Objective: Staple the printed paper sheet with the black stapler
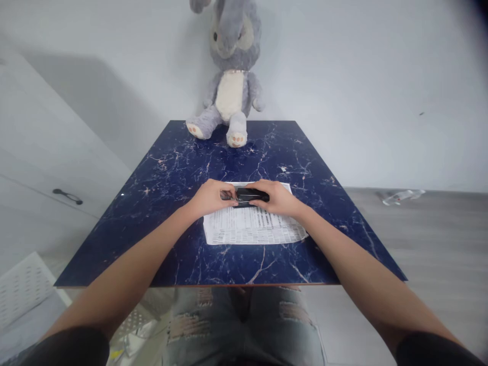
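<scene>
A black stapler (249, 195) lies across the upper part of a printed sheet of paper (251, 230), in the middle of the table. My left hand (212, 197) is closed at its left end, with thumb and fingers pinched there. Around its right part my right hand (279, 197) is wrapped, thumb on the near side and fingers over the far side. Both hands hide some of the stapler and the paper's upper edge. Small dense print covers the sheet, and its lower right corner looks slightly curled.
The dark blue marble-patterned table (133, 239) carries a grey plush toy (231, 96) at its far edge, against the wall. A white perforated basket (26, 284) stands low at the left. Clear plastic packaging (403, 196) lies on the floor at the right.
</scene>
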Demonstrator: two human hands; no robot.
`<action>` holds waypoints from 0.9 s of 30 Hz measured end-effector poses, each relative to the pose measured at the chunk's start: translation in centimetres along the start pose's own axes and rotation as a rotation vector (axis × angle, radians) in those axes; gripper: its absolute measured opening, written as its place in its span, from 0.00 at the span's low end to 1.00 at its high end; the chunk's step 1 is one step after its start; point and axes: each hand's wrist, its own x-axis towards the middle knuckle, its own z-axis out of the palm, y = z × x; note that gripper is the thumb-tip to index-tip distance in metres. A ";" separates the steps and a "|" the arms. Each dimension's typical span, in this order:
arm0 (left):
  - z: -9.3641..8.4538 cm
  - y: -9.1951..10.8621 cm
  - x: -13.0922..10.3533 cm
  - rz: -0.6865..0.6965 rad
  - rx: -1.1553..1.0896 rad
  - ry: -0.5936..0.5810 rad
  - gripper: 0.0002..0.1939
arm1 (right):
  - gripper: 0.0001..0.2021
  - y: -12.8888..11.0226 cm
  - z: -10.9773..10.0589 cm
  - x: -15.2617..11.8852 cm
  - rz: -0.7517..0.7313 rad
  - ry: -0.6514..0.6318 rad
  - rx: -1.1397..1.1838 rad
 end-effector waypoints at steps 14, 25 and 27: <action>0.2 0.6 -0.2 0.098 0.147 0.031 0.05 | 0.20 0.3 0.0 0.0 -0.015 -0.023 -0.008; 0.3 0.1 -0.1 -0.140 -0.217 0.027 0.09 | 0.19 0.3 -0.2 0.0 -0.013 -0.029 -0.024; 0.0 0.3 -0.2 -0.152 -0.161 0.034 0.07 | 0.20 0.3 -0.2 -0.1 -0.004 -0.036 -0.020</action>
